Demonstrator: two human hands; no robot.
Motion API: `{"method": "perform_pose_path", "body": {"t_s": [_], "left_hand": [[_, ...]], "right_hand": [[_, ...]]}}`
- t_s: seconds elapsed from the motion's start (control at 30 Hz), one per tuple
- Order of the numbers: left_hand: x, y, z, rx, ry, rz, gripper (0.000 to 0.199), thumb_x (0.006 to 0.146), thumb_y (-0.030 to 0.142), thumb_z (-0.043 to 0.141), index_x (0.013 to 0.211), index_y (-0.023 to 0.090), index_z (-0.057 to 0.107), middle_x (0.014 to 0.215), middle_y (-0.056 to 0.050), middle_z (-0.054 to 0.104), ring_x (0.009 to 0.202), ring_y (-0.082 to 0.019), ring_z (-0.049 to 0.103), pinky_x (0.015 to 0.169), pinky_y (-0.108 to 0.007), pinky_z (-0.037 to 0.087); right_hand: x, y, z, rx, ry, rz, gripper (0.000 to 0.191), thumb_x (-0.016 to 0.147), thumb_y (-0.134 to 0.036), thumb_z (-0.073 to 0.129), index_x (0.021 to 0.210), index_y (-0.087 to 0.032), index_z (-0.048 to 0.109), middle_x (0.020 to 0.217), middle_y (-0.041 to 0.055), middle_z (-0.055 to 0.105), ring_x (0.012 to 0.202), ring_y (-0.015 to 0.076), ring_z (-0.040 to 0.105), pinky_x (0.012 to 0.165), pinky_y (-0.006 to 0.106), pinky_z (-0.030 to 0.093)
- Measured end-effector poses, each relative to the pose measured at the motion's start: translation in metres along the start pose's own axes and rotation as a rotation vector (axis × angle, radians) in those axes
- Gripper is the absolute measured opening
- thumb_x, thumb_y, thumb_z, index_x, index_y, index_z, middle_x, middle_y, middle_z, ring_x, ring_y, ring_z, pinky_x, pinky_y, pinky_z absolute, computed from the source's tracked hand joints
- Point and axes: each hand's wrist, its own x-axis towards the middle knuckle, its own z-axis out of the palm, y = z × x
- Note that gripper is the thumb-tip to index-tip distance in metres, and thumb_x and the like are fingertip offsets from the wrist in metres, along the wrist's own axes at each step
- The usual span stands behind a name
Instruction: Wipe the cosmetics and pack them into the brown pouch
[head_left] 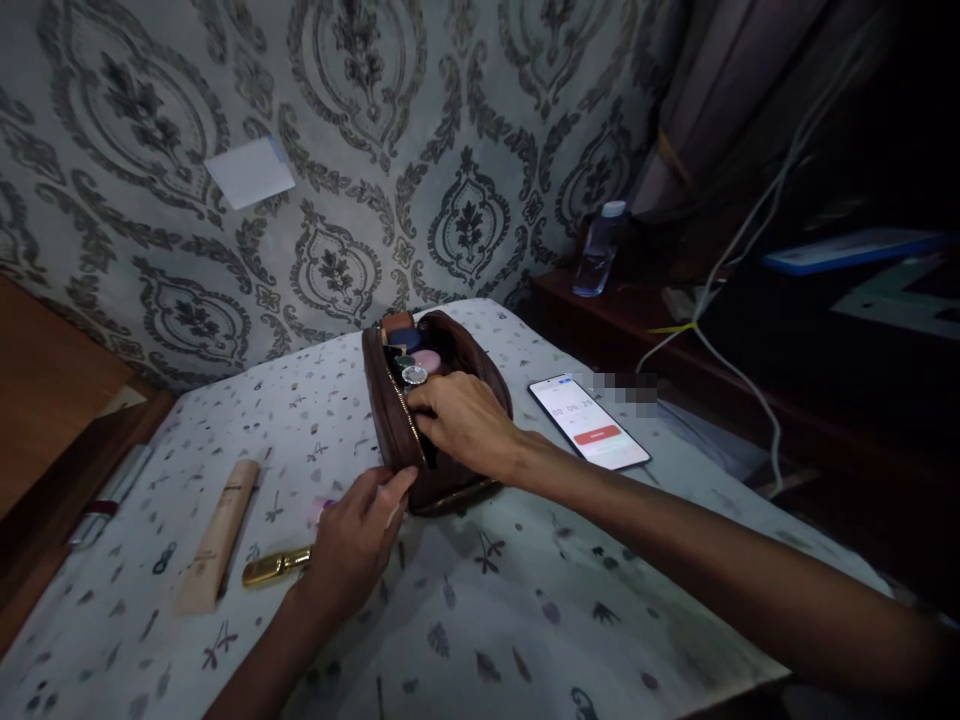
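A brown zippered pouch [390, 425] lies open on the patterned cloth, with several cosmetic items inside, among them a pink round item [427, 361] and a silver-topped one [414, 375]. My right hand [469, 420] reaches into the pouch with its fingers bent; the fingertips are partly hidden, and I cannot make out what they hold. At the pouch's near left corner, my left hand [360, 540] pinches the edge. Beside that hand lie a gold tube [276, 568] and a small pink item [320, 508], partly covered. Further left is a beige squeeze tube [219, 535].
A phone [589, 422] showing a timer lies right of the pouch. Beyond it, a clear bottle [598, 250] stands on a dark red surface [559, 295], near white cables [750, 225]. A white paper [251, 173] is on the patterned wall behind.
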Motion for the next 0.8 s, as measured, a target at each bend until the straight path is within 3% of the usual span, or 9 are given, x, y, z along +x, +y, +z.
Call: {"method": "perform_pose_path", "body": {"t_s": [0.17, 0.37, 0.53, 0.63, 0.7, 0.8], "left_hand": [[-0.003, 0.002, -0.005, -0.008, -0.095, -0.055, 0.037, 0.100, 0.018, 0.041, 0.136, 0.023, 0.044, 0.104, -0.006, 0.066, 0.090, -0.017, 0.068, 0.062, -0.023, 0.053], [-0.007, 0.004, -0.012, -0.033, -0.173, -0.114, 0.042, 0.100, 0.019, 0.039, 0.142, 0.026, 0.041, 0.110, -0.005, 0.065, 0.094, -0.016, 0.068, 0.067, -0.023, 0.053], [-0.014, 0.007, -0.016, -0.105, -0.164, -0.118, 0.040, 0.101, 0.022, 0.037, 0.142, 0.024, 0.042, 0.123, -0.007, 0.064, 0.108, -0.017, 0.065, 0.076, -0.025, 0.054], [-0.022, 0.006, -0.019, -0.164, -0.162, -0.137, 0.038, 0.101, 0.022, 0.037, 0.138, 0.022, 0.046, 0.122, -0.008, 0.065, 0.108, -0.018, 0.065, 0.083, -0.028, 0.054], [-0.031, 0.000, -0.026, -0.234, -0.156, -0.204, 0.036, 0.100, 0.024, 0.039, 0.134, 0.022, 0.050, 0.117, -0.008, 0.067, 0.104, -0.018, 0.066, 0.087, -0.029, 0.053], [-0.048, -0.019, -0.044, -0.356, -0.046, -0.494, 0.032, 0.098, 0.031, 0.045, 0.126, 0.019, 0.055, 0.106, -0.007, 0.069, 0.098, -0.019, 0.067, 0.087, -0.031, 0.053]], "right_hand": [[-0.007, 0.004, -0.004, 0.122, 0.070, -0.070, 0.021, 0.087, -0.013, 0.057, 0.090, -0.018, 0.078, 0.086, 0.0068, 0.076, 0.083, 0.0198, 0.070, 0.069, 0.025, 0.042], [-0.020, 0.007, -0.009, 0.280, 0.150, -0.055, 0.021, 0.086, -0.010, 0.060, 0.093, -0.018, 0.079, 0.088, 0.0036, 0.078, 0.078, 0.0159, 0.070, 0.069, 0.023, 0.045], [-0.027, 0.007, -0.009, 0.282, 0.162, -0.063, 0.021, 0.086, -0.009, 0.059, 0.087, -0.017, 0.078, 0.082, 0.0033, 0.077, 0.074, 0.0156, 0.070, 0.066, 0.023, 0.043], [-0.033, 0.004, -0.009, 0.296, 0.211, -0.094, 0.019, 0.087, -0.012, 0.059, 0.084, -0.017, 0.077, 0.081, 0.0031, 0.076, 0.072, 0.0153, 0.068, 0.065, 0.024, 0.043], [-0.042, -0.001, -0.007, 0.338, 0.332, -0.126, 0.016, 0.087, -0.016, 0.060, 0.083, -0.017, 0.076, 0.082, 0.0034, 0.075, 0.072, 0.0155, 0.067, 0.065, 0.024, 0.044], [-0.060, -0.011, 0.004, 0.434, 0.469, -0.192, 0.017, 0.090, -0.022, 0.059, 0.081, -0.018, 0.073, 0.077, 0.0029, 0.073, 0.070, 0.0154, 0.066, 0.065, 0.025, 0.046]]}}
